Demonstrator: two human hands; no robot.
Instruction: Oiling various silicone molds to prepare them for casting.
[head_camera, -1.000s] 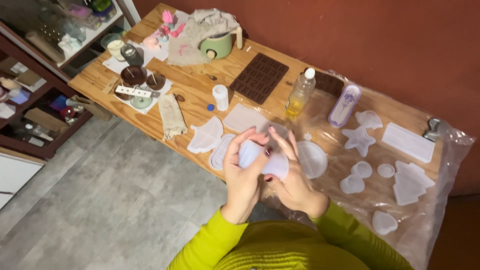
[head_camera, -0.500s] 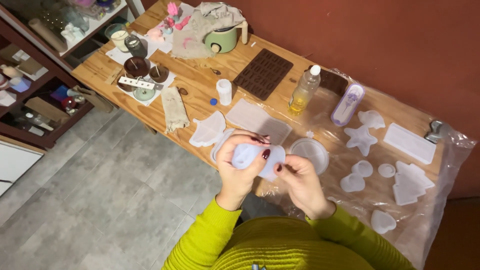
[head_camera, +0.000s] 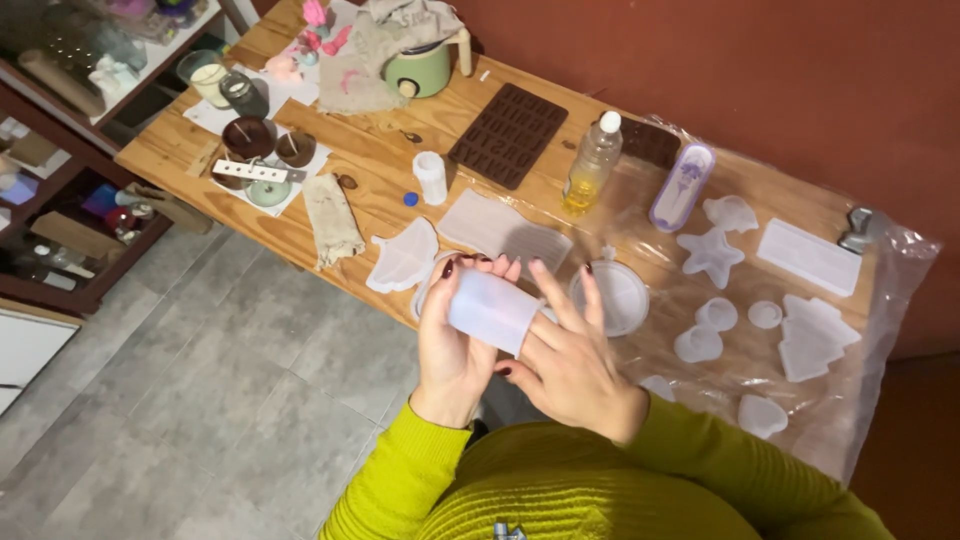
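The long wooden bench (head_camera: 380, 160) carries a clear plastic sheet (head_camera: 880, 300) at 3 o'clock. Over its near edge, left hand (head_camera: 450, 350) and right hand (head_camera: 570, 365) both clasp a translucent white cylindrical silicone mould (head_camera: 492, 310) (probably light, soft, squashy), best gripped around its sides

Both hands are raised together in front of the chest, close beside each other. The left hand (head_camera: 452, 345) is turned palm inward, its fingers curled upward and its dark-painted nails shown at the top. The right hand (head_camera: 568, 362) is set just beside it, fingers stretched out and slanted up to the left. Both forearms are covered by yellow-green knitted sleeves (head_camera: 400, 470), bent at the elbows.
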